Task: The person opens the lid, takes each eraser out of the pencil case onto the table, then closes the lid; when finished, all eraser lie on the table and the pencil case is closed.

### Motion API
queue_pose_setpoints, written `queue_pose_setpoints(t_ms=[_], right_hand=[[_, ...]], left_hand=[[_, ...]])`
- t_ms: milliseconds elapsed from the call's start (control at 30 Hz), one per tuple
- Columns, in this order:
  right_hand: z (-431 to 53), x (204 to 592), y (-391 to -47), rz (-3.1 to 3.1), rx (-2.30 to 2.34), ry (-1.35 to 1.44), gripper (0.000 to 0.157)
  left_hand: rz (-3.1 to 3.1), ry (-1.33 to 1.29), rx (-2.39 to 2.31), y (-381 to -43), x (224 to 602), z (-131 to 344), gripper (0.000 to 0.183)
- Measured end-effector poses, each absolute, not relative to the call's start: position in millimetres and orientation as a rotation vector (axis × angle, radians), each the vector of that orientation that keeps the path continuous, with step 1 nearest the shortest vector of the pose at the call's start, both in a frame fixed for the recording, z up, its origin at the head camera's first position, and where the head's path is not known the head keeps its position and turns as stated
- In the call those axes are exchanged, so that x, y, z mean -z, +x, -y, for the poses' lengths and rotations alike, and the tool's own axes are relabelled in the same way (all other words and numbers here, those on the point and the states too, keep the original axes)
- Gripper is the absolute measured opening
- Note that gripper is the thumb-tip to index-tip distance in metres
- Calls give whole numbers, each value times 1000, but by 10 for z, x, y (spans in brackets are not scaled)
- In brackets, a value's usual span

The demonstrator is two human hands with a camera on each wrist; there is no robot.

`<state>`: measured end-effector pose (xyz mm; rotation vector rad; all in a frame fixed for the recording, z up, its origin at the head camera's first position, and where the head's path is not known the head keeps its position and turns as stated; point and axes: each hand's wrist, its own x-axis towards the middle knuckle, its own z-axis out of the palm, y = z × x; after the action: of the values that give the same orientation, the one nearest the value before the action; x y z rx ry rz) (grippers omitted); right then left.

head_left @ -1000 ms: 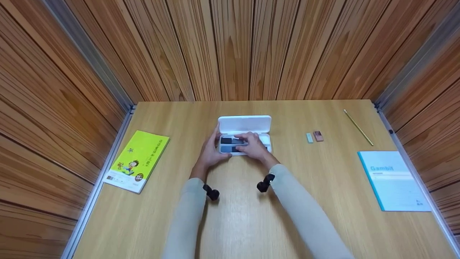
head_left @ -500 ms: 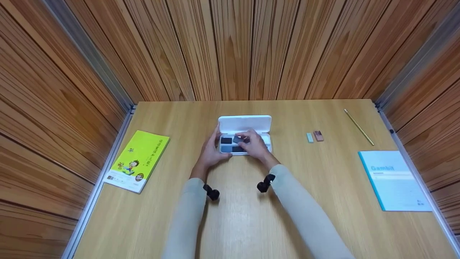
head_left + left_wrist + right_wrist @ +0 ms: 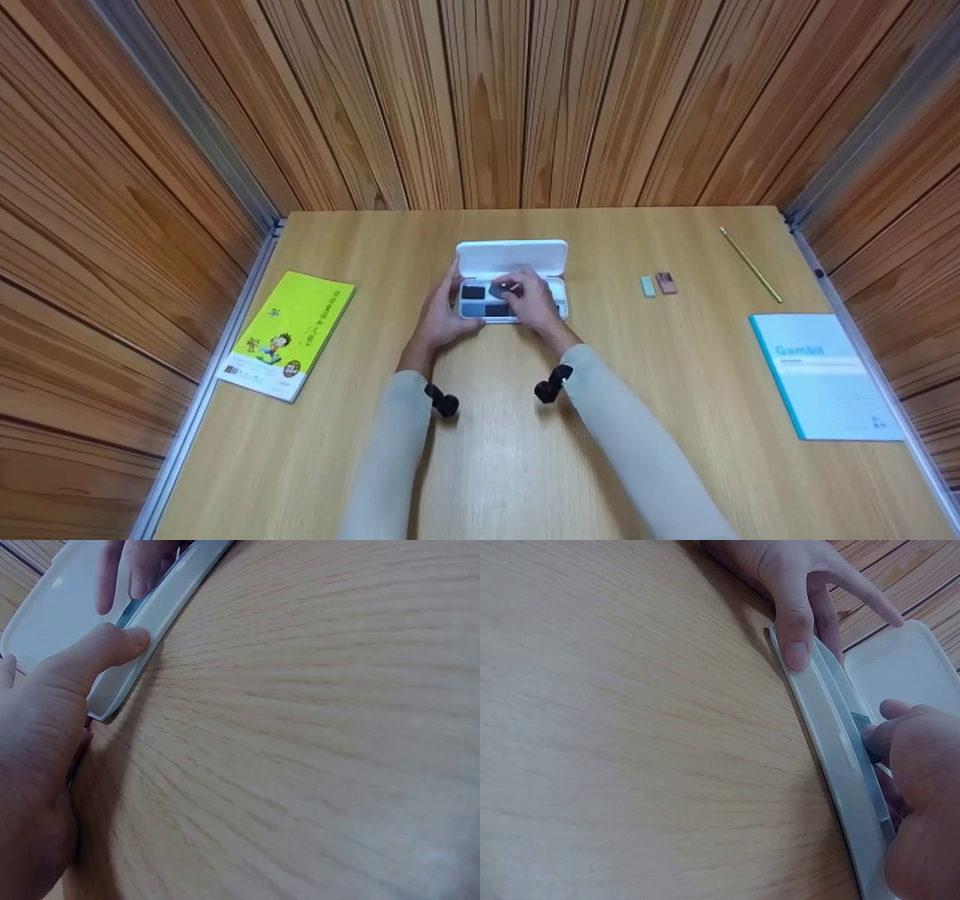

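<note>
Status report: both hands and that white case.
Left hand gripping white case at its left end. Right hand pinching dark block at the case. Lid open. Right hand hides part of the case from head view.

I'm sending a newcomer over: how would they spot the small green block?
On the wooden table, look right of the open white case. There, the green block lies just left of a pinkish block with a dark patch. It is the paler, slimmer one.
</note>
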<state>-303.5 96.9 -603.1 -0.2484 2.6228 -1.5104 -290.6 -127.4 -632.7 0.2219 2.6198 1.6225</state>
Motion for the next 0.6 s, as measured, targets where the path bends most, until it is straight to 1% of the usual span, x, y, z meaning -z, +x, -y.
queue_pose_setpoints(t_ms=[267,500,600], right_hand=[[-958,6063,-3044,-2656,1571,-287,33],[-996,6006,-3058,-2574,1522,-251,46],[-1016,5988,-3062,-2542,1511,-247,48]], left_hand=[[-2624,217,-1625,-2888,6315,1268,131],[-2609,229,-1641,-2887,6301,1272,129],[-2604,226,-1645,-2884,6301,1269,130]])
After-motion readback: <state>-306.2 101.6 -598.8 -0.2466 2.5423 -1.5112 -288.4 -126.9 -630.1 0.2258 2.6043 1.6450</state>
